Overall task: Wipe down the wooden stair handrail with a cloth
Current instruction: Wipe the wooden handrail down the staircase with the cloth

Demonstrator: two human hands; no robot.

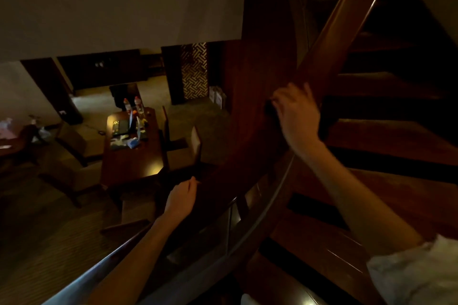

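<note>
While my right hand [298, 116] curls on the handrail [347, 20], a dark cloth [269, 108] perhaps under the fingers [278, 100], I should press evenly upward; left hand's [182, 199] grip, cannot tell.

Dark wood table [133, 163] on carpet [49, 242]. Two bottles [138, 104] at far end, dark flat device [121, 127], blue bundle [133, 143] mid-table.

- Dim light; a pale wall [111, 2] high above the left hand [182, 199].
- A dark table [133, 163] up and left of that hand, two bottles [132, 104] at its far end.
- A chair [194, 143] just above it.
- A lattice screen [194, 69] left of the right hand [297, 114].
- Wooden steps [384, 131] right of it.
- Carpet [37, 242] left of the left hand.
</note>
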